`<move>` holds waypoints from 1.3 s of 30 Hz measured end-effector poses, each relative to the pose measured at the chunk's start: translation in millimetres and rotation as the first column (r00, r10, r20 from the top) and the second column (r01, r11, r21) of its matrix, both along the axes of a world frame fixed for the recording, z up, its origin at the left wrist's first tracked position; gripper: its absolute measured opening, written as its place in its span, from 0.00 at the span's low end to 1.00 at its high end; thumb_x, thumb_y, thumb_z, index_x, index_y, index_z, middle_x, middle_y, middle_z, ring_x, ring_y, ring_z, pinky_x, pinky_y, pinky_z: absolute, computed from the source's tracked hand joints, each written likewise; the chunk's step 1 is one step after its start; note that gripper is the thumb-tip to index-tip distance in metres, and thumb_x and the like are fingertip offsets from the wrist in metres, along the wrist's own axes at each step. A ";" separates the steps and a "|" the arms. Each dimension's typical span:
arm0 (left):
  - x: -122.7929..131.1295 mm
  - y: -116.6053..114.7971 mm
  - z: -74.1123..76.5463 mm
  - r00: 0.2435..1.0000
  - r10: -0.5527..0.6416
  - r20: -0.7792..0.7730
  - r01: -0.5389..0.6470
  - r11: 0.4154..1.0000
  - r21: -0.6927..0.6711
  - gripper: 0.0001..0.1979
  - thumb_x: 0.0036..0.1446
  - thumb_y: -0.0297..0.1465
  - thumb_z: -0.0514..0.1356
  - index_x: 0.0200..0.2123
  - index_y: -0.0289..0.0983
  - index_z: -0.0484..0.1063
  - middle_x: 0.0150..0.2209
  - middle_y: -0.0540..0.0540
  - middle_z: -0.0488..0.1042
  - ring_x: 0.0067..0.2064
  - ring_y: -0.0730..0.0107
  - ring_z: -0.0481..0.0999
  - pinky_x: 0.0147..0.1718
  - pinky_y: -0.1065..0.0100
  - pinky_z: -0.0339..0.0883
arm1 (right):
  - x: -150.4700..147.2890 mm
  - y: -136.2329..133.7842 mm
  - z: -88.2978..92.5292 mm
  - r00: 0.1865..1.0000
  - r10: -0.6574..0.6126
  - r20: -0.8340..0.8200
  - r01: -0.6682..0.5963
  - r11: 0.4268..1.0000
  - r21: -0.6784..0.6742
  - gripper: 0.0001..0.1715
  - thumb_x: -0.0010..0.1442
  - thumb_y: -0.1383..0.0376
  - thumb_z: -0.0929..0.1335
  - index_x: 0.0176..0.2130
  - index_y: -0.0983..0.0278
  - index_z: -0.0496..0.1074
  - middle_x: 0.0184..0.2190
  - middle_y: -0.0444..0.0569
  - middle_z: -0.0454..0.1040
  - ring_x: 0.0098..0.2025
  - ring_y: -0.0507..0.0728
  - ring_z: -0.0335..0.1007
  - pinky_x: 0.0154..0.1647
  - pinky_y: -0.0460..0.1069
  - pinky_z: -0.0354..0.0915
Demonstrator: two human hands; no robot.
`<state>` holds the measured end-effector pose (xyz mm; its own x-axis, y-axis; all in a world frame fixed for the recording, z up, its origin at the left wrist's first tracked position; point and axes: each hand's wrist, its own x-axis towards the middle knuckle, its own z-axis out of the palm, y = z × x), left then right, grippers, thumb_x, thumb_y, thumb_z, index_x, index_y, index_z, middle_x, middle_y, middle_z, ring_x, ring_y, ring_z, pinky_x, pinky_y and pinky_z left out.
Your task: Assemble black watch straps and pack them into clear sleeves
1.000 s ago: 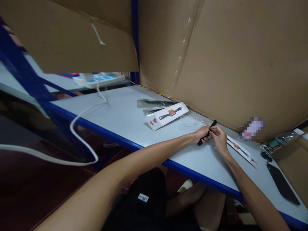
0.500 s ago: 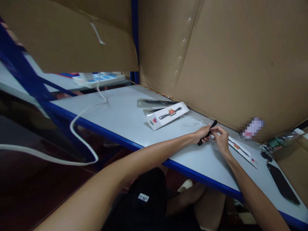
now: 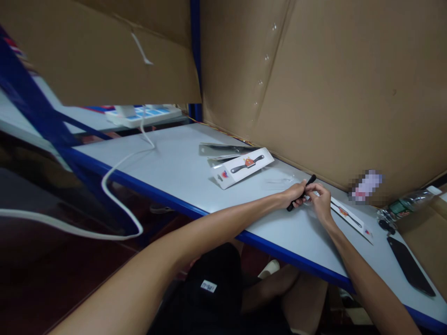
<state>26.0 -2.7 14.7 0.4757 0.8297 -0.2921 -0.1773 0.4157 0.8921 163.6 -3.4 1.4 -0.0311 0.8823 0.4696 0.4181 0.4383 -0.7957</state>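
Note:
My left hand (image 3: 294,193) is closed around a slim black tool (image 3: 303,189), which points up and to the right above the grey table (image 3: 181,172). My right hand (image 3: 321,199) meets it from the right, fingertips pinched on the tool near its upper end. Just right of my hands lies a white backing card (image 3: 351,218) with a black tool printed or packed on it. A similar white card with a black tool (image 3: 244,166) lies further left, resting on clear plastic sleeves (image 3: 220,150).
A black phone (image 3: 410,267) lies at the table's right end, beside a plastic bottle (image 3: 407,204) on its side and small dark items (image 3: 386,226). Cardboard sheets (image 3: 331,83) wall the back. A white cable (image 3: 118,186) hangs off the left edge from a power strip (image 3: 143,115).
My right hand's fingers have shifted slightly along the black tool; my left hand and the tool stay almost where they were.

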 end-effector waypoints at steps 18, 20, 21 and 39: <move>1.3 4.9 -3.5 1.000 0.031 -0.005 -0.031 0.999 0.026 0.27 0.72 0.48 0.39 0.29 0.36 0.61 0.20 0.53 0.59 0.15 0.82 0.52 0.14 0.77 0.41 | -1.6 -2.5 0.1 0.997 0.045 0.055 -0.043 0.999 -0.023 0.14 0.54 0.53 0.71 0.34 0.60 0.74 0.26 0.45 0.74 0.29 0.56 0.70 0.29 0.48 0.64; 0.7 3.8 -3.4 1.000 0.018 0.002 -0.018 0.999 0.046 0.28 0.71 0.49 0.39 0.28 0.36 0.61 0.20 0.53 0.59 0.16 0.82 0.51 0.14 0.77 0.41 | -2.7 -4.4 2.1 0.999 0.050 0.009 -0.049 0.996 -0.081 0.17 0.56 0.49 0.70 0.33 0.60 0.73 0.25 0.44 0.73 0.27 0.56 0.69 0.24 0.47 0.61; 0.3 2.9 -3.2 1.000 0.007 0.002 -0.007 0.998 0.060 0.28 0.71 0.50 0.39 0.27 0.36 0.60 0.20 0.53 0.59 0.16 0.82 0.51 0.15 0.77 0.41 | -3.1 -4.9 3.0 0.999 0.043 -0.010 -0.044 0.993 -0.107 0.19 0.56 0.47 0.69 0.32 0.60 0.72 0.24 0.44 0.73 0.25 0.56 0.68 0.22 0.47 0.60; 1.5 -1.0 1.3 0.997 0.018 -0.073 -0.013 0.997 0.076 0.27 0.71 0.50 0.39 0.29 0.37 0.61 0.19 0.53 0.60 0.16 0.81 0.51 0.15 0.76 0.41 | -2.6 -0.4 1.6 0.991 0.016 -0.131 -0.039 0.983 -0.178 0.18 0.44 0.55 0.75 0.33 0.61 0.72 0.27 0.46 0.76 0.25 0.56 0.70 0.19 0.47 0.61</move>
<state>27.4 -3.8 16.0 0.4421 0.8577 -0.2626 -0.1158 0.3449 0.9315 161.0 -3.8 3.0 -0.0064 0.9524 0.3047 0.2971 0.2928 -0.9089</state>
